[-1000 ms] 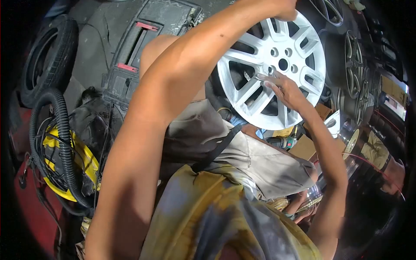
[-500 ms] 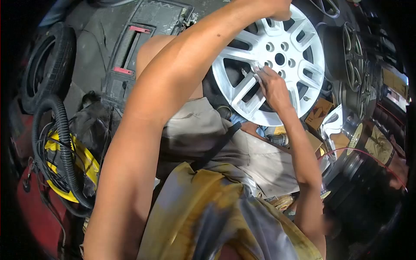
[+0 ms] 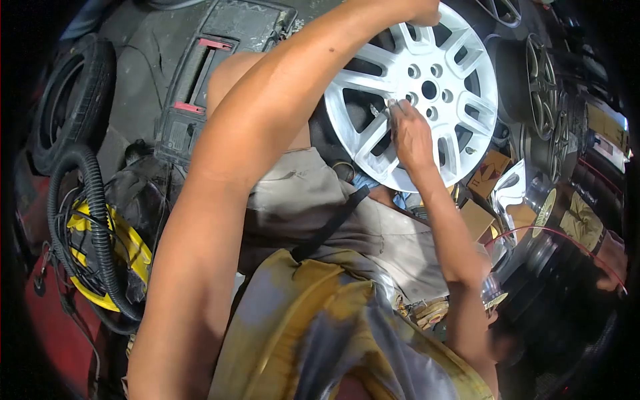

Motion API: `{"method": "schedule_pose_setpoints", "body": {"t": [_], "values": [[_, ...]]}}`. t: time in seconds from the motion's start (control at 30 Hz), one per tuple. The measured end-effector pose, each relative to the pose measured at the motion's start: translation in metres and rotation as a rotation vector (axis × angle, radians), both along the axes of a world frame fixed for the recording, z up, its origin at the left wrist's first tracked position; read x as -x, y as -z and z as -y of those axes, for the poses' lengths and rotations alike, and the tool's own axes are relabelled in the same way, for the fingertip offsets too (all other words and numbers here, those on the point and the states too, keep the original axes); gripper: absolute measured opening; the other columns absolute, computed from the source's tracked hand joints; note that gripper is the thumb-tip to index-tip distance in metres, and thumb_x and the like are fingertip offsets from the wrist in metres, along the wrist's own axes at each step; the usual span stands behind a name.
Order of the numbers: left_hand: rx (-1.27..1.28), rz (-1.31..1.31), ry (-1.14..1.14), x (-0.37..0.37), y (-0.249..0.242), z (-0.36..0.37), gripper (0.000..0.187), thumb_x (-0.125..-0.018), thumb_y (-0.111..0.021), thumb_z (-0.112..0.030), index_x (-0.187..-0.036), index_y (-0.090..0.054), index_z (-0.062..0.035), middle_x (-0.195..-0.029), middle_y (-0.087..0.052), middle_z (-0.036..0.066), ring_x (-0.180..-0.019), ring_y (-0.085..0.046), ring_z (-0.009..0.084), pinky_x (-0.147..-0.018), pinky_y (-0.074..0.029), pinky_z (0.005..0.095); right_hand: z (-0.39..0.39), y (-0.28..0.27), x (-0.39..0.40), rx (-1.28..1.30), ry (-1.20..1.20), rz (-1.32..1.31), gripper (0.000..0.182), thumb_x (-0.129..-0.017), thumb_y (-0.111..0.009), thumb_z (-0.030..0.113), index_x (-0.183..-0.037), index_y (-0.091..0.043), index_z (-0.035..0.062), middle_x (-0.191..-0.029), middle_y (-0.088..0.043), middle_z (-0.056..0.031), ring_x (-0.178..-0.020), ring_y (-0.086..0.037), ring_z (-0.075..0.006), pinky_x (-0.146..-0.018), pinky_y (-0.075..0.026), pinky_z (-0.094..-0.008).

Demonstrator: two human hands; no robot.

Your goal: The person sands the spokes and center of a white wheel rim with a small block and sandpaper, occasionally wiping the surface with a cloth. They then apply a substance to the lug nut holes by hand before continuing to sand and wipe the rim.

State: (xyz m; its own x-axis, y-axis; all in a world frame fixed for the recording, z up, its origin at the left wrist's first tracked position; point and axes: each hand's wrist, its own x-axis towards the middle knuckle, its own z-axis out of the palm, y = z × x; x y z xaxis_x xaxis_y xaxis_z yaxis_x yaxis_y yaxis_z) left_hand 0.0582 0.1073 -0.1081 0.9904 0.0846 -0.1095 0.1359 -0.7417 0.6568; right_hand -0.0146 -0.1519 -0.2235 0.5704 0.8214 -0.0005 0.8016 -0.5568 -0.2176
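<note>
A silver-white wheel rim (image 3: 460, 110) with paired spokes and a round centre hole lies face up in front of my knees. My left hand (image 3: 424, 12) rests at the rim's far edge, partly cut off by the top of the frame; its fingertips are hidden. My right hand (image 3: 409, 133) is on a spoke left of the centre hole. Its fingers are pressed together against the metal, and whatever is between them is too small to make out.
A black toolbox (image 3: 227, 27) with red latches stands left of the rim. Further left are a tyre (image 3: 77, 100), a ribbed hose (image 3: 100, 220) and a yellow object (image 3: 137, 257). More rims (image 3: 543, 87) and a cardboard box (image 3: 490, 173) are on the right.
My right hand has shifted slightly left along the spoke, with its forearm moving left too. My left hand has moved only a little, and the rim sits slightly further left in view.
</note>
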Motion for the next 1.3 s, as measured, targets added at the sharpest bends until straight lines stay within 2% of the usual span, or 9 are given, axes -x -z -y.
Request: {"method": "schedule_pose_setpoints", "body": {"t": [0.3, 0.47, 0.67, 0.73, 0.9, 1.0, 1.03, 1.17, 1.3], "values": [[-0.027, -0.065, -0.045, -0.004, 0.003, -0.001, 0.036, -0.093, -0.067, -0.024, -0.115, -0.073, 0.0039, -0.122, -0.07, 0.026, -0.118, -0.067, 0.0388, -0.097, -0.056, 0.0461, -0.006, 0.001, 0.017, 0.017, 0.178, -0.037, 0.02, -0.084, -0.064, 0.002, -0.104, -0.066, -0.0048, -0.103, -0.064, -0.0254, -0.091, -0.066, -0.0434, -0.079, -0.054, -0.0503], [0.038, 0.005, -0.048, -0.003, 0.003, -0.002, 0.035, -0.093, -0.065, -0.02, -0.117, -0.073, 0.0035, -0.125, -0.068, 0.027, -0.119, -0.066, 0.0399, -0.098, -0.055, 0.0471, -0.001, 0.001, 0.008, 0.057, 0.165, -0.042, 0.024, -0.087, -0.067, 0.004, -0.11, -0.067, -0.0029, -0.102, -0.063, -0.0237, -0.091, -0.066, -0.0424, -0.079, -0.054, -0.0493], [-0.002, -0.025, -0.08, 0.0, 0.005, -0.007, 0.037, -0.093, -0.066, -0.021, -0.119, -0.072, 0.0034, -0.126, -0.067, 0.027, -0.121, -0.065, 0.0397, -0.101, -0.054, 0.047, 0.02, -0.019, -0.011, 0.067, -0.084, -0.144, 0.03, -0.092, -0.068, 0.012, -0.122, -0.071, 0.0093, -0.106, -0.063, -0.0185, -0.09, -0.066, -0.0391, -0.081, -0.054, -0.0474], [0.005, -0.033, -0.05, -0.003, 0.006, -0.003, 0.037, -0.092, -0.066, -0.021, -0.119, -0.072, 0.0037, -0.126, -0.067, 0.028, -0.121, -0.065, 0.04, -0.101, -0.053, 0.0471, 0.007, -0.022, -0.03, 0.229, -0.184, -0.03, 0.028, -0.094, -0.067, 0.021, -0.121, -0.074, 0.015, -0.109, -0.064, -0.0145, -0.094, -0.066, -0.0334, -0.08, -0.055, -0.0431], [0.008, 0.0, -0.022, 0.006, 0.002, -0.003, 0.039, -0.091, -0.067, -0.024, -0.117, -0.072, 0.0055, -0.123, -0.068, 0.03, -0.119, -0.066, 0.0402, -0.1, -0.054, 0.0471, -0.022, -0.01, -0.058, 0.492, -0.465, 0.088, 0.026, -0.095, -0.064, 0.021, -0.119, -0.074, 0.0178, -0.114, -0.065, -0.0093, -0.106, -0.065, -0.0264, -0.089, -0.051, -0.0428], [0.002, -0.017, -0.037, 0.004, 0.004, -0.013, 0.04, -0.091, -0.067, -0.024, -0.116, -0.072, 0.006, -0.121, -0.068, 0.029, -0.116, -0.067, 0.0411, -0.098, -0.055, 0.0477, -0.007, -0.047, -0.073, 0.522, -0.432, 0.043, 0.028, -0.095, -0.063, 0.018, -0.121, -0.073, 0.0191, -0.117, -0.066, -0.0095, -0.111, -0.064, -0.0248, -0.096, -0.05, -0.0432], [0.005, -0.017, -0.039, 0.002, 0.008, -0.017, 0.04, -0.091, -0.067, -0.024, -0.116, -0.072, 0.006, -0.121, -0.068, 0.029, -0.116, -0.067, 0.0411, -0.098, -0.055, 0.0477, 0.002, -0.046, -0.087, 0.358, -0.472, 0.072, 0.034, -0.093, -0.063, 0.016, -0.126, -0.069, 0.0189, -0.101, -0.059, -0.0118, -0.095, -0.063, -0.0299, -0.087, -0.05, -0.0451], [-0.035, 0.021, -0.043, -0.006, 0.017, -0.019, 0.039, -0.091, -0.066, -0.023, -0.115, -0.072, 0.0062, -0.12, -0.069, 0.029, -0.114, -0.068, 0.0421, -0.097, -0.055, 0.0486, -0.013, -0.034, -0.098, 0.07, -0.391, 0.008, 0.033, -0.095, -0.063, 0.017, -0.127, -0.069, 0.0161, -0.094, -0.063, -0.019, -0.087, -0.063, -0.04, -0.08, -0.054, -0.0482], [-0.029, -0.018, -0.043, -0.007, 0.01, -0.008, 0.039, -0.091, -0.066, -0.024, -0.115, -0.072, 0.0063, -0.12, -0.069, 0.03, -0.114, -0.068, 0.0417, -0.097, -0.055, 0.0484, -0.04, 0.025, -0.103, 0.206, -0.283, -0.038, 0.029, -0.103, -0.057, 0.027, -0.127, -0.071, 0.0177, -0.089, -0.069, -0.021, -0.082, -0.066, -0.042, -0.077, -0.054, -0.0518]]}}
